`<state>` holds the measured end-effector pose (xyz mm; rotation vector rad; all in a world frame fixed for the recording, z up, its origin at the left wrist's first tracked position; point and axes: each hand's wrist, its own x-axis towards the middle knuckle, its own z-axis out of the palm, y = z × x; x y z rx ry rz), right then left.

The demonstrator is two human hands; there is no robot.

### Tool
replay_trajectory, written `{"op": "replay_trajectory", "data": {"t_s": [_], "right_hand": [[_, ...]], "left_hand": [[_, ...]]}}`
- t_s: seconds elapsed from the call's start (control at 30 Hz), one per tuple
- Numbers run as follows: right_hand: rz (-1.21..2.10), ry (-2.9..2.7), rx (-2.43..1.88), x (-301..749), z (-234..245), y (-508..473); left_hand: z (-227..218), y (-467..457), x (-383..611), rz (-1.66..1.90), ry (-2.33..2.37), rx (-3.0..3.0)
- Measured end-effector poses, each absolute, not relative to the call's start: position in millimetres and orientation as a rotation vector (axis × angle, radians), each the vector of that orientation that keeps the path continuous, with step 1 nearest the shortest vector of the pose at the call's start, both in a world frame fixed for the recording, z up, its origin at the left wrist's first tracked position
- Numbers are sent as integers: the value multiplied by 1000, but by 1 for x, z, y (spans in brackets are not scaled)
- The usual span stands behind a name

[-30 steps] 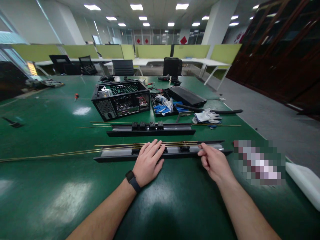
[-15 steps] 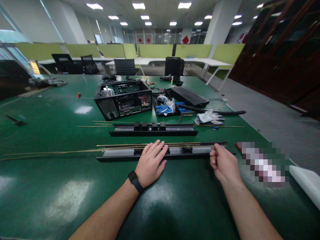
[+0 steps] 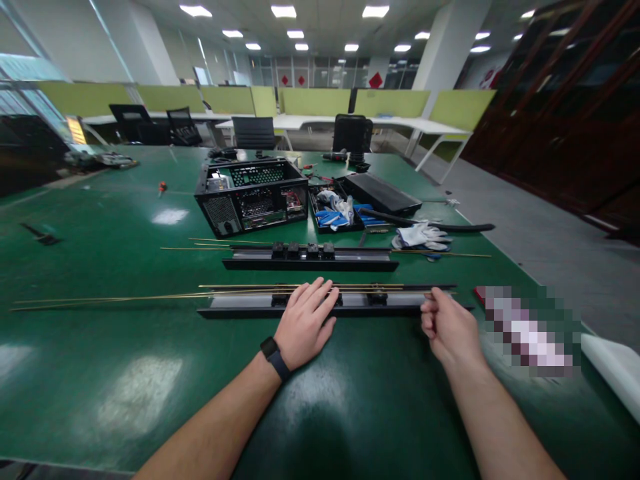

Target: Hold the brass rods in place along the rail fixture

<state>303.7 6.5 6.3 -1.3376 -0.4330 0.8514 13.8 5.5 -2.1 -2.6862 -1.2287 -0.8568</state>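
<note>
A long black rail (image 3: 250, 307) with small black blocks lies across the green table (image 3: 125, 373) in front of me. Thin brass rods (image 3: 125, 297) run along it and stick out far to the left. My left hand (image 3: 305, 323), with a dark watch on the wrist, lies flat with fingers stretched over the rail's middle. My right hand (image 3: 447, 327) is curled at the rail's right end, fingers pinched at the brass rods there. A second black rail (image 3: 350, 260) with several black blocks and more rods lies just behind.
Behind the rails stand an open black computer case (image 3: 250, 197), a black tray of blue and white items (image 3: 333, 210), a flat black panel (image 3: 383, 193), white gloves (image 3: 420, 235) and a black hose (image 3: 450, 227). A white object (image 3: 610, 370) lies at the right table edge.
My right hand slid right along the rail to its end and closed into a pinch. The left hand stayed flat on the rail.
</note>
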Motion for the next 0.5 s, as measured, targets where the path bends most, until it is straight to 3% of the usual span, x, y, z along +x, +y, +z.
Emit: {"op": "replay_trajectory", "data": {"t_s": [0.27,0.5], "right_hand": [[1047,-637,-1313,301,2,2],[765,-389,-1360,320,7,9]], "left_hand": [[-1,5,14,-863,-1213,-2677],[-1,5,15,-873,-1214,-2670]]}}
